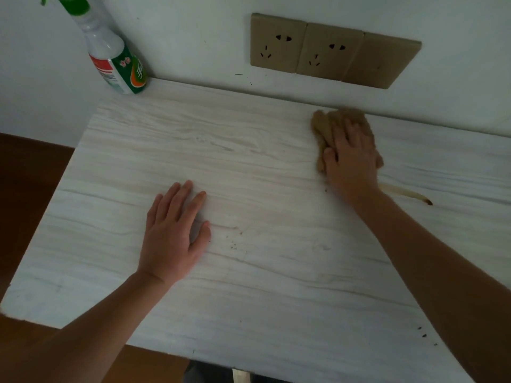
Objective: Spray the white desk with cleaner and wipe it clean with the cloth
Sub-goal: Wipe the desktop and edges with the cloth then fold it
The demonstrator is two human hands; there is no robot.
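Observation:
The white wood-grain desk (pixel 249 167) fills the head view. A crumpled tan cloth (pixel 325 128) lies near the desk's back edge on the right. My right hand (pixel 349 158) presses flat on the cloth, fingers straight and spread over it. My left hand (pixel 174 233) rests palm down on the bare desk near the middle, fingers straight, holding nothing. The cleaner spray bottle (pixel 116 62), white with a green and red label and a green nozzle, stands at the desk's back left corner against the wall.
A brown streak (pixel 406 193) marks the desk just right of my right wrist. Small dark specks (pixel 233 244) dot the middle and the front right. Three tan wall socket plates (pixel 331 51) sit above the desk. Brown floor (pixel 25 189) lies to the left.

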